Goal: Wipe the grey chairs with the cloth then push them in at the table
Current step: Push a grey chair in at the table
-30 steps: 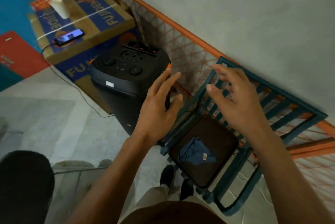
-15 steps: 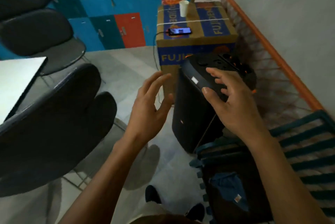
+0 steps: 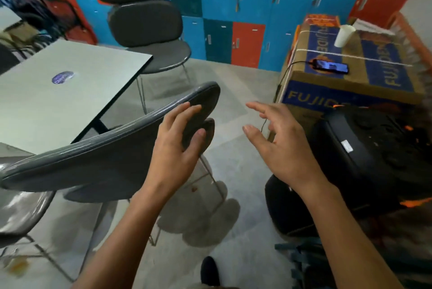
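Two grey chairs in view. Near chair (image 3: 98, 160) stands at the table (image 3: 58, 97) corner; left hand (image 3: 177, 146) is on the right end of its backrest, fingers over the top edge, thumb on the near face, grip clamped on it. Right hand (image 3: 282, 146) hovers beside it, grip apart, holding nothing. Far chair (image 3: 149, 31) is partly tucked at the table's far side. Cloth not visible.
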Motion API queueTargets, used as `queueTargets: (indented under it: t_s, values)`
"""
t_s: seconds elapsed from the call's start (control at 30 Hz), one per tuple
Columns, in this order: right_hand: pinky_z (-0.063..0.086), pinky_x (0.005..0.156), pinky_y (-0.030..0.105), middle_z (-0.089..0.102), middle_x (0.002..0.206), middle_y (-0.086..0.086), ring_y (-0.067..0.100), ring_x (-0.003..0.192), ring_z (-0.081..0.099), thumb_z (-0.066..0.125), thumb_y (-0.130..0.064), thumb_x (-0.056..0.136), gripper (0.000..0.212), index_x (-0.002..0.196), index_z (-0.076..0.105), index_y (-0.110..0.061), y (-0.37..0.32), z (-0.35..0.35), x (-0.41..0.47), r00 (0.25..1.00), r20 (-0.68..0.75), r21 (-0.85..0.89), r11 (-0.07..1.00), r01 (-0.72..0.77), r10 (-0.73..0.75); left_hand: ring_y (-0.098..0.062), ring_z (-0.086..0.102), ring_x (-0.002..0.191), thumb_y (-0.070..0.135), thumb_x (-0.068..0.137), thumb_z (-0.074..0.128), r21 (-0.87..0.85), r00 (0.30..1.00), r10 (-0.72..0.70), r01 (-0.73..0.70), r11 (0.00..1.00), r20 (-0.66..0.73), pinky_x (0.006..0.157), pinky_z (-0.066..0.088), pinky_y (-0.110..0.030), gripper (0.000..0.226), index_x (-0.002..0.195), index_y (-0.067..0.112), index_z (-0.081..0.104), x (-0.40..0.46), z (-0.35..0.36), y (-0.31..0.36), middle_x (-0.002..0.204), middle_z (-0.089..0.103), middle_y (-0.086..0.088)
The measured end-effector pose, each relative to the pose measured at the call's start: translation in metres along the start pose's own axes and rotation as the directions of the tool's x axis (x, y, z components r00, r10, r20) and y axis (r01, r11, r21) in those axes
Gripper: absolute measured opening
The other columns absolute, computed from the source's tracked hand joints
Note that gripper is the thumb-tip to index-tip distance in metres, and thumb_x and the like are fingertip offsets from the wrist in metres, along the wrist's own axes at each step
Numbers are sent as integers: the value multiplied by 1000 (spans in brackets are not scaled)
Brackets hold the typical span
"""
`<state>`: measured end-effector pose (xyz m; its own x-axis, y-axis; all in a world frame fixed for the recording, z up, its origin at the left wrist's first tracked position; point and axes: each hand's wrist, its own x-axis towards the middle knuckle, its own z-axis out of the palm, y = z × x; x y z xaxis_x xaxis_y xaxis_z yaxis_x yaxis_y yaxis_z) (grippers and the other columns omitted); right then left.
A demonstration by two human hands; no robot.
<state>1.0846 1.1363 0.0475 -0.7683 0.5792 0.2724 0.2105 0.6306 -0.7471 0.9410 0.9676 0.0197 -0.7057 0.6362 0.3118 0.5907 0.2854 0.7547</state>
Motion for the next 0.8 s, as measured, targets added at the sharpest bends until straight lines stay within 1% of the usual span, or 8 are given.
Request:
queueTargets:
  t_s: [0.1,0.27,0.33,0.43,0.53,0.67,0.73,0.8]
  values:
    - [34,91,3,48,141,-10,0,126,47,61,-37,99,44,142,53,-32,-11,33,23,998,59,4,999,34,-34,-6,36,143,32,101,61,72,998,-34,38,997,-56,118,39,-42,49,148,35,48,7,-22,-29,156,37,13]
    - [34,89,2,47,139,-14,-2,125,46,59,-38,100,44,143,50,-35,-24,71,50,982,172,40,997,69,-75,-4,36,142,31,99,65,156,983,-117,139,978,-144,114,32,-29,50,147,34,50,13,-50,-68,156,38,9]
    - [32,89,0,46,138,-15,-5,123,44,59,-38,100,45,144,50,-35,-27,83,61,974,205,39,995,87,-93,-3,34,141,33,99,64,183,973,-159,190,965,-170,112,31,-29,50,147,35,49,14,-58,-80,156,37,10]
    - [31,87,-1,44,138,-17,-9,120,38,60,-38,100,45,144,49,-36,-30,99,79,957,265,40,993,109,-116,-8,35,143,34,99,65,213,956,-215,257,943,-201,113,32,-30,51,147,35,49,13,-65,-97,157,36,9]
    - [35,97,8,44,140,-14,-2,124,41,61,-37,99,47,144,49,-35,-26,113,95,932,335,76,990,118,-137,-11,35,144,38,98,65,261,933,-281,335,905,-224,114,33,-34,54,149,36,46,8,-68,-110,158,35,8]
    - [39,111,31,43,142,-12,7,133,41,63,-38,97,50,145,48,-36,-19,129,119,887,429,80,985,151,-171,-16,32,146,45,96,65,338,885,-369,452,825,-283,118,33,-44,58,150,37,44,1,-68,-120,158,34,6]
    - [39,113,39,42,143,-13,8,134,40,63,-40,97,50,144,47,-38,-13,133,131,858,478,73,982,172,-186,-18,31,146,48,95,65,369,857,-406,506,780,-318,120,33,-48,60,150,37,43,0,-67,-123,158,34,5]
    - [40,111,40,41,143,-13,8,133,39,63,-42,97,51,144,45,-40,-5,136,143,835,512,60,978,199,-202,-19,30,146,51,94,65,392,829,-431,551,736,-355,120,32,-51,62,150,37,42,2,-65,-125,158,34,4]
